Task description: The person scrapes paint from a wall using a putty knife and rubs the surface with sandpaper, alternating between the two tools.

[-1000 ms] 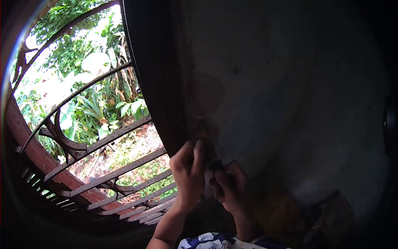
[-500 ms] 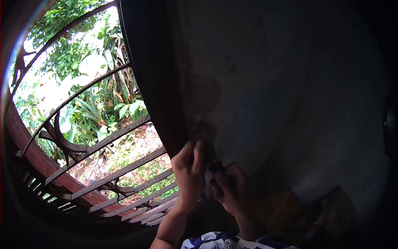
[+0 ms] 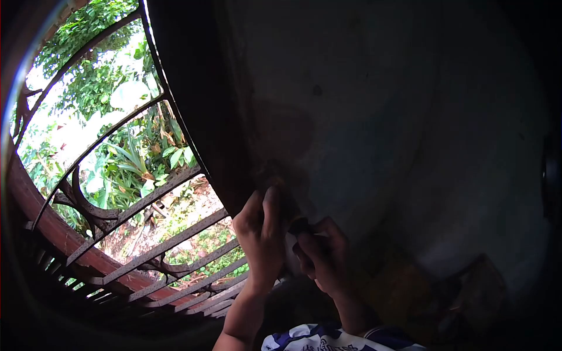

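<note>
Black handle (image 3: pixel 299 226), grasped by the right hand (image 3: pixel 322 253); left hand (image 3: pixel 259 222) curled, its hold too dark to tell. Poor light could cause a slip.

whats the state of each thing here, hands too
left hand: fingers bent; too dark to tell what it holds
right hand: closed around the dark object
dark object: gripped, mostly hidden
metal bars: speckled, daylight showing between them
plants: leafy, brightly lit
pale surface: in shadow, a few dark spots
</note>
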Available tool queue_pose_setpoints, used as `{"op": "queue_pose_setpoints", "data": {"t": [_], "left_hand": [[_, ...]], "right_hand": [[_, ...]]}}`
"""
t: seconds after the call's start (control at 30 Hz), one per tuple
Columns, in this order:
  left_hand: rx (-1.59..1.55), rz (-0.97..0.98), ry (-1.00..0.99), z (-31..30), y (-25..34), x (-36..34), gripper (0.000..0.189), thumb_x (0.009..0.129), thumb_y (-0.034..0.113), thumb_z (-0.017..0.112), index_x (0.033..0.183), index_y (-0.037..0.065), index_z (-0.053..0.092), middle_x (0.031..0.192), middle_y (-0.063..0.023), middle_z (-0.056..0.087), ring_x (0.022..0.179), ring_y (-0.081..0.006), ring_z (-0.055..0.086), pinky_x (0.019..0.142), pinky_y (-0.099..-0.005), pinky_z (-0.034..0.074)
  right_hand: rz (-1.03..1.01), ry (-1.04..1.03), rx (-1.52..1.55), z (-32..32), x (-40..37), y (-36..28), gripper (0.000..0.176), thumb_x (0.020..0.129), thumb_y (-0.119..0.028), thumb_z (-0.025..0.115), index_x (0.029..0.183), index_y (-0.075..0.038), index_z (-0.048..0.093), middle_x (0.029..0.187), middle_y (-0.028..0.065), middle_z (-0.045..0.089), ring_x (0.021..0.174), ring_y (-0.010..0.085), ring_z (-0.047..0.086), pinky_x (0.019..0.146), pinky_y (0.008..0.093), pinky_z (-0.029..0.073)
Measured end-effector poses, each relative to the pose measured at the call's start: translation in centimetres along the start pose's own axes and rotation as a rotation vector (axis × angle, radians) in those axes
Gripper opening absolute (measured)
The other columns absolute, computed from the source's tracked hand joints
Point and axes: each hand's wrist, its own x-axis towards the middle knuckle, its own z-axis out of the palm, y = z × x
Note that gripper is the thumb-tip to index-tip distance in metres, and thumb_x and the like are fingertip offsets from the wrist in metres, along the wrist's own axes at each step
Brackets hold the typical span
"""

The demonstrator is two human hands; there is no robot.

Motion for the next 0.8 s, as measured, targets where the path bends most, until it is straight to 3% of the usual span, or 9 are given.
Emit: {"op": "queue_pose_setpoints", "data": {"t": [0.07,0.27,0.37,0.67,0.8], "left_hand": [[-0.003,0.014,-0.004,-0.3,-1.1,-0.6,0.028,0.101,0.016,0.057,0.077,0.0,0.057,0.063,0.0036,0.05,0.061,-0.0007,0.041,0.05,-0.0225,0.032],[-0.112,-0.045,0.017,0.8,0.2,-0.1,0.032,0.103,0.019,0.056,0.075,0.003,0.056,0.062,0.0055,0.047,0.059,0.0,0.039,0.05,-0.0214,0.028],[-0.064,-0.045,0.022,0.4,-0.8,-0.4,0.033,0.103,0.02,0.056,0.075,0.003,0.056,0.063,0.0059,0.047,0.058,-0.0003,0.039,0.05,-0.0214,0.027],[-0.12,-0.106,0.018,0.5,-1.0,-0.4,0.034,0.103,0.022,0.056,0.074,0.003,0.055,0.062,0.0052,0.047,0.057,-0.0006,0.039,0.049,-0.0218,0.028],[-0.07,0.028,0.05,1.1,-1.5,-0.5,0.035,0.103,0.023,0.056,0.074,0.003,0.054,0.061,0.0054,0.047,0.057,-0.0007,0.039,0.049,-0.0218,0.028]], "right_hand": [[-0.063,0.014,-0.074,0.0,-0.6,1.2,0.015,0.098,-0.015,0.062,0.097,-0.008,0.049,0.064,0.0007,0.054,0.044,0.0019,0.041,0.035,0.0198,0.026],[-0.045,0.016,-0.11,0.0,-0.1,-0.3,0.018,0.098,-0.018,0.064,0.098,-0.007,0.05,0.065,0.0002,0.056,0.045,0.0017,0.042,0.037,0.0202,0.03],[-0.009,0.051,-0.121,0.0,-0.9,0.0,0.018,0.096,-0.016,0.068,0.096,-0.004,0.055,0.068,-0.0011,0.058,0.054,0.0012,0.051,0.045,0.0192,0.038],[-0.04,0.042,-0.12,-0.2,-0.7,0.5,0.017,0.096,-0.016,0.068,0.098,-0.004,0.056,0.068,-0.002,0.058,0.056,0.0005,0.052,0.046,0.0194,0.038],[0.026,0.052,-0.131,-0.2,-0.5,-0.3,0.015,0.096,-0.014,0.067,0.099,-0.003,0.056,0.068,-0.002,0.058,0.055,0.0007,0.052,0.046,0.0195,0.038]]}}
